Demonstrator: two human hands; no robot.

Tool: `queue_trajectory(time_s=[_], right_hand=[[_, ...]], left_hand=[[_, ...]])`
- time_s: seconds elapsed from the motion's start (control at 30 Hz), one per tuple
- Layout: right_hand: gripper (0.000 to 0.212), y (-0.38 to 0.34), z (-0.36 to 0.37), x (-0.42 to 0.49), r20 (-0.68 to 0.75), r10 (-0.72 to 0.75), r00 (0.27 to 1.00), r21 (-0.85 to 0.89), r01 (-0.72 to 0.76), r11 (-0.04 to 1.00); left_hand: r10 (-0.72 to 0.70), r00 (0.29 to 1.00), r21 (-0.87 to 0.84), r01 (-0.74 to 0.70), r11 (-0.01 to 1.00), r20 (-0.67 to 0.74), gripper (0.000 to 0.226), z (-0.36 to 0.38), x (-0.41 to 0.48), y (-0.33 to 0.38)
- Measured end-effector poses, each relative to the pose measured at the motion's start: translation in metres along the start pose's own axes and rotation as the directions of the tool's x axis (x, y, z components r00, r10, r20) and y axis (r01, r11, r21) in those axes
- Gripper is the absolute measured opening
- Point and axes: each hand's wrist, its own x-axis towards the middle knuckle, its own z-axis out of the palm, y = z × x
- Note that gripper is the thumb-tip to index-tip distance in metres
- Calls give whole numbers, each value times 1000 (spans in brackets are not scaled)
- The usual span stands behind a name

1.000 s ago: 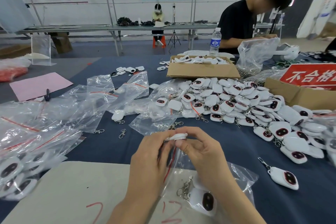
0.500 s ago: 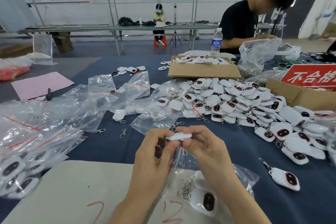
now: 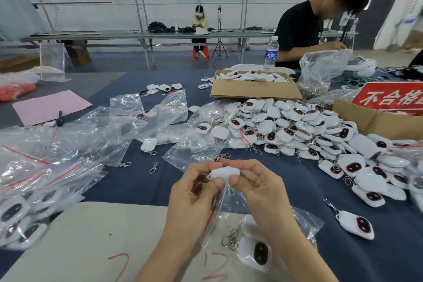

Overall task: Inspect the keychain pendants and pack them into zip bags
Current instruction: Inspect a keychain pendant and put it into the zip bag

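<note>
Navy tablecloth (image 3: 137,188) in a workshop bears two cardboard boxes (image 3: 254,91); left hand (image 3: 194,199) and right hand (image 3: 258,190) pinch one white pendant (image 3: 224,173).

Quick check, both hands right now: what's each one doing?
Left hand: pinching the white pendant.
Right hand: pinching the same pendant's other end.

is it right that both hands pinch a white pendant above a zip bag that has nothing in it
Not quite: the head view shows the zip bag is not empty. It holds packed pendants with their metal clasps, one lying dark face up. The rest stands: the left hand and right hand both pinch a white pendant above it.
</note>
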Motion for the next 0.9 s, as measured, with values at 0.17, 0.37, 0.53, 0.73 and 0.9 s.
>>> queue_trajectory(time_s=[0.17,0.37,0.53,0.73,0.9], right_hand=[[21,-1,-1,0,10,2,1000,32,-2,999],[31,-3,1,-1,100,-21,995,-21,24,1000],[22,-2,3,-1,27,-51,998,-45,52,998],[19,-5,2,-1,-53,-91,994,8,92,996],[20,-2,6,-1,-79,-66,995,-17,64,998]], left_hand=[[-7,1000,-30,7,1000,-3,32,-1,0,3],[-124,991,-303,105,947,-44,21,0,2,2],[-119,993,-227,112,968,-16,22,5,-1,1],[-27,999,-155,33,987,39,25,9,-7,8],[11,1000,-120,-10,993,8,23,9,-6,13]])
